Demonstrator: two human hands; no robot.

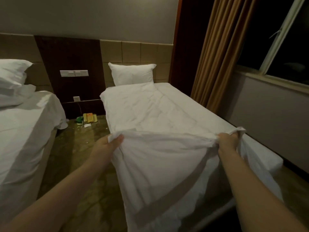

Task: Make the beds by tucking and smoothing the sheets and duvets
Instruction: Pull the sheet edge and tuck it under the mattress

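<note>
**Both hands hold up the foot end of the white duvet**

The narrow single bed with its white sheet (260, 151) stands lengthways beside the window wall, and I place everything else from it. A rumpled white quilted duvet (150, 111) lies along the top of the bed, starting just below the pillow. At the foot end its lower edge is raised off the mattress, and the cloth below that edge drapes down over the foot of the bed.

The person's left hand (108, 144) grips the duvet's edge at the left foot corner of the bed, thumb on top and fingers curled under the cloth. The right hand (225, 141) is clenched round a bunched handful of the same edge at the right foot corner, above an uncovered corner of the sheet. Both bare forearms reach towards the foot of the bed.

A plump white pillow (133, 73) leans at the head of the bed against a tan padded headboard (142, 51). To the right of the bed hang brown pleated curtains (222, 56) beside a dark window with a pale frame (284, 39).

To the left of the bed, across a strip of mottled brown floor (80, 148), stands a second bed in white linen (25, 131). On the floor near the left head corner of the bed sit a yellow telephone (89, 118) and a green object (79, 119) I cannot make out. Above them a pale switch plate (74, 73) is fixed to dark wood panelling.
</note>
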